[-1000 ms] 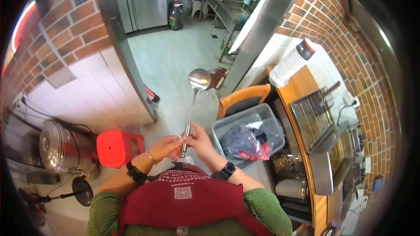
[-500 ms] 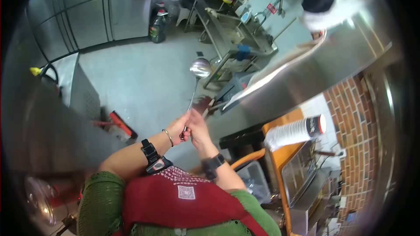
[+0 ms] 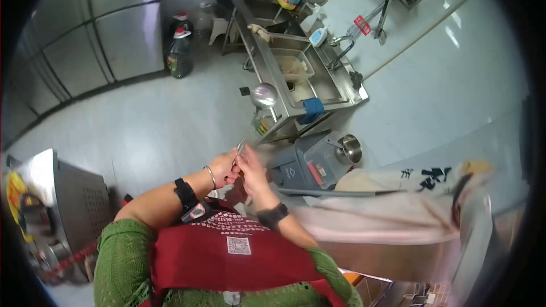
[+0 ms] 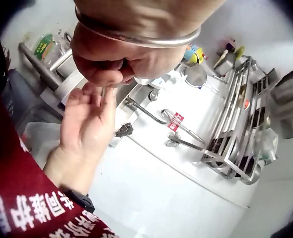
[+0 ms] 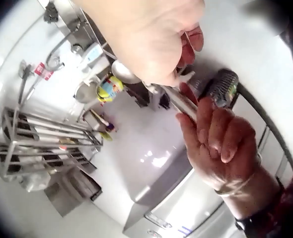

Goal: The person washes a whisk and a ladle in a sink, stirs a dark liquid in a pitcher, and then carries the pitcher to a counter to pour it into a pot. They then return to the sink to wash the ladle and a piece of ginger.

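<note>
A metal ladle with a round bowl (image 3: 263,96) is held out in front of the body, its bowl near the sink's edge in the head view. My left hand (image 3: 223,169), with a bangle at its wrist, grips the handle; its curled fingers (image 5: 216,130) show round the handle (image 5: 183,103) in the right wrist view. Close beside it, my right hand (image 3: 251,174) holds the handle between thumb and fingers. The left wrist view shows the palm of this right hand (image 4: 87,124) below the left hand (image 4: 129,62).
A steel sink (image 3: 335,82) with a plastic tub (image 3: 291,64) stands ahead. Below it is a grey bin (image 3: 296,162) beside a metal pot (image 3: 350,149). Steel cabinets (image 3: 128,37) and bottles (image 3: 180,55) are at the back left; a perforated metal box (image 3: 82,199) stands left.
The view has moved through the doorway into the sink room; the stool, chair and grey tub have left view. Both hands still hold the ladle, now nearer the sink.
</note>
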`<state>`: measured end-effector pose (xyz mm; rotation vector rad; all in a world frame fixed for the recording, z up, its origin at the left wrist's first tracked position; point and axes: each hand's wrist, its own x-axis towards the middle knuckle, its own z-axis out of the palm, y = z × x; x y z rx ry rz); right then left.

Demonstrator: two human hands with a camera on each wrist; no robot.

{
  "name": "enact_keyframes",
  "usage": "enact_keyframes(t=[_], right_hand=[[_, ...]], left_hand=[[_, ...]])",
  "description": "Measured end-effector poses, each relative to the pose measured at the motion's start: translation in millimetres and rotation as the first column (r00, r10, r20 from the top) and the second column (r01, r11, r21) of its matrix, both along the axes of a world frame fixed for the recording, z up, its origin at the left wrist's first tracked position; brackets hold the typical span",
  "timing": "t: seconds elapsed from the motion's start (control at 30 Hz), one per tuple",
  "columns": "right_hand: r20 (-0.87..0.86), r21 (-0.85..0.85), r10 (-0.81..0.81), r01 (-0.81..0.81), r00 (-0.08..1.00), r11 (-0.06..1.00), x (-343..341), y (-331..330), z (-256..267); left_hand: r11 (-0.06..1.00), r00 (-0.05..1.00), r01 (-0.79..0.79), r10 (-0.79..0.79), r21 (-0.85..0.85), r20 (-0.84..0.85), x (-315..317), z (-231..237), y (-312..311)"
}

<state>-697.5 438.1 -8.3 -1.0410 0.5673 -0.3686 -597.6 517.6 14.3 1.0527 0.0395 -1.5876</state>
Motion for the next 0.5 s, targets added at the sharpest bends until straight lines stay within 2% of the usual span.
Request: enact_keyframes(t=[0.03, 0.07, 0.1, 0.13, 0.2, 0.23, 0.37, 0.5], right_hand=[[0.007, 0.016, -0.022, 0.022, 1.000, 1.000, 19.4, -23.0, 2.5], [0.016, -0.018, 0.042, -0.042, 0.999, 0.999, 35.5, -45.9, 5.0], [0.021, -0.056, 0.105, -0.104, 0.994, 0.993, 49.7, -68.1, 7.5], [0.016, -0.046, 0.082, -0.082, 0.996, 0.996, 63.8, -89.9, 10.1], [-0.095, -0.149, 0.146, -0.159, 0.985, 0.976, 91.3, -130.7, 12.6], [-0.156, -0.155, 0.099, -0.123, 0.983, 0.980, 103.9, -148.6, 13.4], [-0.181, -0.190, -0.053, 0.018, 0.982, 0.982, 135.6, -240.4, -8.0], [-0.209, -0.092, -0.281, 0.267, 0.937, 0.959, 153.1, -332.7, -31.1]], left_hand=[[1.000, 0.998, -0.017, 0.017, 0.001, 0.059, 18.1, 4.5, -20.7], [0.999, 0.994, -0.035, 0.035, 0.001, 0.105, 31.5, 7.5, -38.6], [0.999, 0.995, -0.029, 0.032, -0.031, 0.093, 49.5, 9.2, -55.1], [1.000, 0.996, -0.007, 0.009, -0.021, 0.088, 66.3, 13.1, -73.1], [1.000, 0.993, 0.000, 0.002, -0.014, 0.118, 99.1, 22.4, -108.9], [1.000, 0.994, 0.012, -0.010, -0.014, 0.112, 114.6, 25.0, -127.9], [0.994, 0.990, 0.106, -0.104, -0.010, 0.092, 180.3, 9.5, -212.1], [0.949, 0.948, 0.315, -0.313, -0.021, 0.064, 242.6, 14.1, -303.4]])
